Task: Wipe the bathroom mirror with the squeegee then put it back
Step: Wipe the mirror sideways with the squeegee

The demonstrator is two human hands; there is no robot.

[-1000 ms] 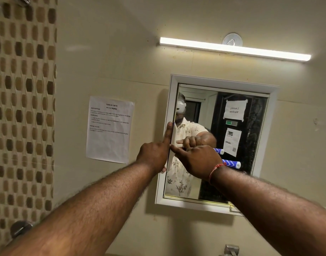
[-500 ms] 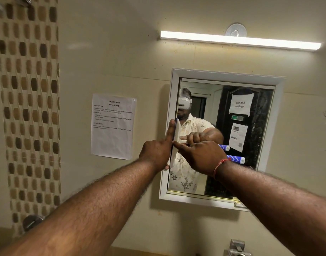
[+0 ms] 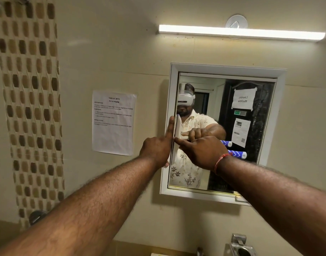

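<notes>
The white-framed bathroom mirror [image 3: 280, 115] hangs on the beige tiled wall. My right hand [image 3: 201, 152] grips the squeegee by its blue-and-white patterned handle [image 3: 237, 154], which pokes out past my wrist. The squeegee's white blade [image 3: 174, 154] stands vertical against the glass at the mirror's left edge. My left hand [image 3: 157, 147] rests against the blade's left side, index finger pointing straight up along it and the other fingers curled. The glass reflects both hands and the handle.
A printed task sheet [image 3: 113, 122] is taped to the wall left of the mirror. A lit tube light [image 3: 241, 32] runs above it. A metal holder [image 3: 240, 246] and a tap top [image 3: 200, 251] sit at the bottom edge. Brown mosaic tiles [image 3: 31, 108] run down the left.
Hands and blade keep their hold at the mirror's left edge. The view has shifted, so the mirror sits a little lower and further right in frame, showing more of the reflection.
</notes>
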